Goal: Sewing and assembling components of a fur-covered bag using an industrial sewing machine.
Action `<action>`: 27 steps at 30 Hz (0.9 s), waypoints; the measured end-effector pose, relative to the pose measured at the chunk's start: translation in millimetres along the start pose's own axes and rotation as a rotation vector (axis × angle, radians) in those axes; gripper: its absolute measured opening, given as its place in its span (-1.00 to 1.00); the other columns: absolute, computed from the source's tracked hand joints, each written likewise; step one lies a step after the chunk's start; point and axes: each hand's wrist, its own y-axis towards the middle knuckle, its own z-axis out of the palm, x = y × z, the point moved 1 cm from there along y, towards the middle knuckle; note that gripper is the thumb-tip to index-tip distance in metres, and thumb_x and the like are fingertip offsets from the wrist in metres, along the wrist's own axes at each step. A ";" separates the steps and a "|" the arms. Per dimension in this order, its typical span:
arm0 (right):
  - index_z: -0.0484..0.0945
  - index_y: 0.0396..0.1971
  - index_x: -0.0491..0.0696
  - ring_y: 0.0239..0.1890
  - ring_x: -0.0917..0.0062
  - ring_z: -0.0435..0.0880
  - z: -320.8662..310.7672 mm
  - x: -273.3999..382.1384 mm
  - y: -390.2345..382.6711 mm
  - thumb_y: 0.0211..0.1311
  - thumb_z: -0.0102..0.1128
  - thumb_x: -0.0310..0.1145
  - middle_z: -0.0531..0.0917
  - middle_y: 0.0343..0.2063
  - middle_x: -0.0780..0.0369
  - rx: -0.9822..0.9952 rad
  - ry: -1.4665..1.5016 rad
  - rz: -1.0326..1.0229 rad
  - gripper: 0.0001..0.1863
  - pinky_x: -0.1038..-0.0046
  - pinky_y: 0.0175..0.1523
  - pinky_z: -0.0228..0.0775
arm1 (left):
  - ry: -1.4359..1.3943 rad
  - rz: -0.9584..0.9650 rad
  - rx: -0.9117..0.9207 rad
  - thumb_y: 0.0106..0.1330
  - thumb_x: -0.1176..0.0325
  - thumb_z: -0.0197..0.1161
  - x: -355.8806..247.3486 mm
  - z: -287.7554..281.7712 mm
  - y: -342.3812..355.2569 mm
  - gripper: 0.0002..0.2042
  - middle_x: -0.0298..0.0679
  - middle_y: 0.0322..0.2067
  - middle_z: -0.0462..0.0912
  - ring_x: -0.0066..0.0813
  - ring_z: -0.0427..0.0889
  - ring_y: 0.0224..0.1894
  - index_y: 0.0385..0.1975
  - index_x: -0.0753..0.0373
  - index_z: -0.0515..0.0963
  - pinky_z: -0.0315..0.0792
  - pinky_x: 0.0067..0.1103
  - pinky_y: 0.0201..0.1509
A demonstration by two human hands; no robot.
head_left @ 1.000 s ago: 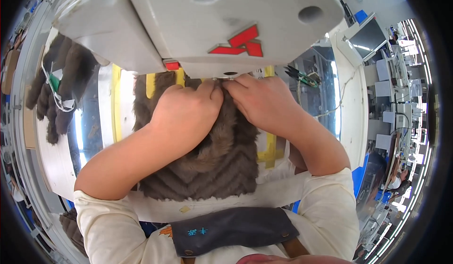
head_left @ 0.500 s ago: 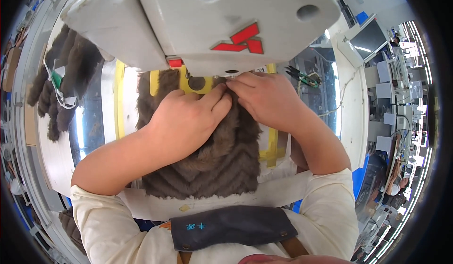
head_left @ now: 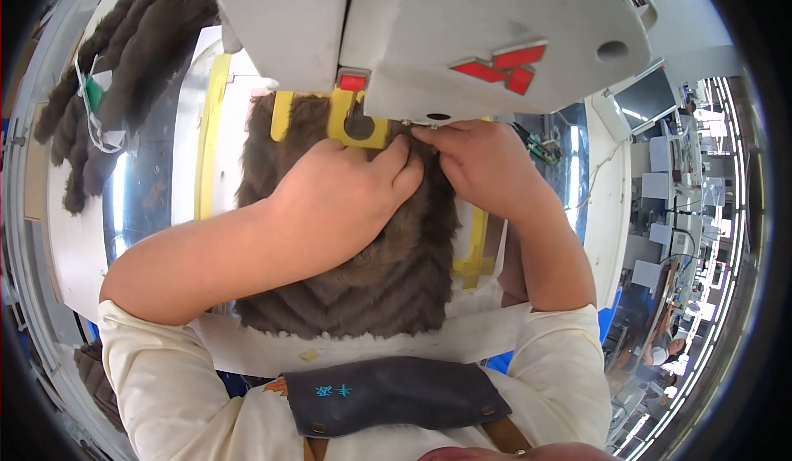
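Your left hand (head_left: pixel 351 193) was bent over the brown fur panel (head_left: pixel 346 308), its thumb and forefinger drawn together and pinching the pile near the panel's upper part. Your right hand (head_left: pixel 491 168) came in from the other side, fingers curled and the forefinger reaching the fur just beside your left fingertips; its thumb tip was hidden, so I could not tell whether it gripped. The panel lay in front of you on the worktable (head_left: pixel 74 255), its upper part just below the white sewing machine head (head_left: pixel 511 40) with a red emblem, its chevron-ridged lower end toward your dark apron bib (head_left: pixel 396 399). A yellow plate (head_left: pixel 363 138) with a round opening sat by your left knuckles. Yellow tape (head_left: pixel 213 139) ran along the left. More brown fur strips (head_left: pixel 153 57) were heaped at the upper left, and green-handled tools (head_left: pixel 540 146) lay beyond your right hand.
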 end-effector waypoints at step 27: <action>0.69 -0.08 -0.08 -0.08 0.00 0.66 2.0 -22.0 10.9 0.23 0.13 -0.51 0.72 -0.18 0.01 -0.074 0.168 0.126 -0.71 0.10 0.01 0.53 | -0.085 -0.014 0.002 0.18 0.42 0.16 12.6 2.4 4.2 -0.43 0.00 0.11 0.58 -0.25 0.72 -0.29 0.26 0.43 0.43 0.54 -0.41 -0.16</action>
